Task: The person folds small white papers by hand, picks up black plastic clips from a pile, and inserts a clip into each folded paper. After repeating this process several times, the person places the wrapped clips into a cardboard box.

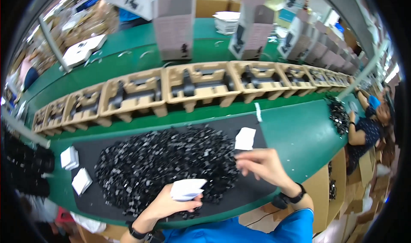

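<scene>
My left hand [170, 203] is closed around a small folded white paper packet [187, 189], which sits above the near side of a broad heap of small black plastic parts [165, 161]. My right hand [266, 167] hovers at the right edge of the heap, thumb and fingers pinched together. Whatever is between those fingertips, if anything, is too small to make out. Just beyond the right hand a flat white paper piece [245, 139] lies on the black mat [252, 191]. Two small stacks of white packets, one farther back [69, 158] and one nearer [81, 182], lie at the left.
A row of brown moulded trays [201, 98] holding black parts runs across the green table [295, 127]. Grey printed boxes [173, 29] stand behind it. At the right are a pile of black parts [339, 117], a co-worker [368, 129] and an open cardboard box [319, 196].
</scene>
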A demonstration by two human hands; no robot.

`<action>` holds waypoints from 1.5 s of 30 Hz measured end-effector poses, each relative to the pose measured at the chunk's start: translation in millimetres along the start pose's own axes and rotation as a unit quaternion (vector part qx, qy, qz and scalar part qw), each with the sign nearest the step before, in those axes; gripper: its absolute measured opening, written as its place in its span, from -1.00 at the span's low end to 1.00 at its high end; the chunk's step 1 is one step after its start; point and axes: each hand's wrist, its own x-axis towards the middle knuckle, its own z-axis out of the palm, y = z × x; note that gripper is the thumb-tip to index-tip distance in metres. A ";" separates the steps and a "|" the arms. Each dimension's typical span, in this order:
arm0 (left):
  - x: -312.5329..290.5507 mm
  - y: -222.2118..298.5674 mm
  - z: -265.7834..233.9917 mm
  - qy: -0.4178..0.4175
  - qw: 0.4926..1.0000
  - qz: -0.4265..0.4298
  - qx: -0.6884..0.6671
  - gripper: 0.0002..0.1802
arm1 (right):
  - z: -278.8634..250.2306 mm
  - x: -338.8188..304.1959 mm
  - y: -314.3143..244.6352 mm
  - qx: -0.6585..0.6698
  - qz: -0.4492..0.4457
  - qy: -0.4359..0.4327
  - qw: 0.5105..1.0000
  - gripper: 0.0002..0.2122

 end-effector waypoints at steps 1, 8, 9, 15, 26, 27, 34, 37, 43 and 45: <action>-2.7 3.6 1.0 -0.009 1.000 -0.008 0.004 -0.46 | 7.4 -10.0 -25.7 -0.004 -0.015 -0.059 0.998 -0.80; -18.5 18.1 2.3 -0.025 0.987 0.103 0.117 -0.37 | 64.0 -12.1 -40.5 -0.179 -0.443 -0.091 0.873 -0.80; -20.1 16.9 0.2 -0.013 0.989 0.094 0.116 -0.37 | 66.9 -11.0 -40.3 -0.216 -0.465 -0.079 0.855 -0.79; -24.4 7.6 -14.4 -0.013 0.983 0.134 0.125 -0.39 | 84.4 -11.1 -47.2 -0.235 -0.474 -0.094 0.844 -0.83; -23.7 6.4 -24.4 -0.017 0.992 0.112 0.062 -0.39 | 88.3 4.2 -50.7 -0.365 -0.512 -0.107 0.770 -0.70; -24.0 6.0 -25.8 -0.012 0.988 0.128 0.081 -0.39 | 89.3 3.7 -50.2 -0.364 -0.513 -0.106 0.770 -0.70; -29.3 9.2 -25.5 0.017 0.977 0.168 0.132 -0.37 | 94.5 -0.8 -47.0 -0.224 -0.468 -0.134 0.844 -0.68; -36.0 14.7 -25.3 0.019 0.981 0.144 0.132 -0.39 | 99.1 -0.4 -40.8 -0.219 -0.488 -0.095 0.840 -0.75; -35.5 5.7 -35.2 -0.049 0.972 0.155 0.169 -0.39 | 97.2 -16.8 -58.1 -0.324 -0.338 -0.262 0.844 -0.69; -35.9 5.0 -34.4 -0.031 0.976 0.164 0.141 -0.41 | 104.6 -13.9 -58.7 -0.324 -0.341 -0.282 0.836 -0.66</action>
